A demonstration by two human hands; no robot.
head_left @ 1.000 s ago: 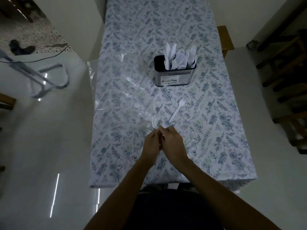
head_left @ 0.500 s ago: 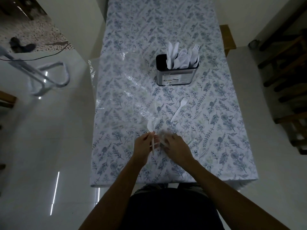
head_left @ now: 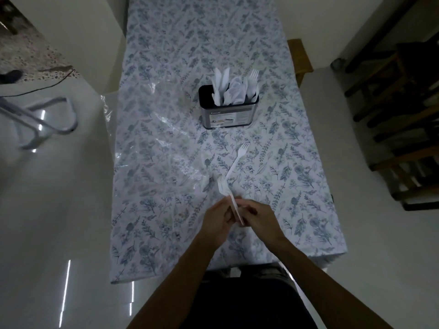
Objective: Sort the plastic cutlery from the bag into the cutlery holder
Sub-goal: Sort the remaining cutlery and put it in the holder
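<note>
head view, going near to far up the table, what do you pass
Hands, left hand and right hand, holding a white fork → loose fork lying on the tablecloth → cutlery holder with white cutlery.

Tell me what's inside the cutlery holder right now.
White plastic knives, what look like spoons and forks stand upright in the cutlery holder, sticking out above its rim. Its wall hides their lower ends, any dividers and an exact count.
</note>
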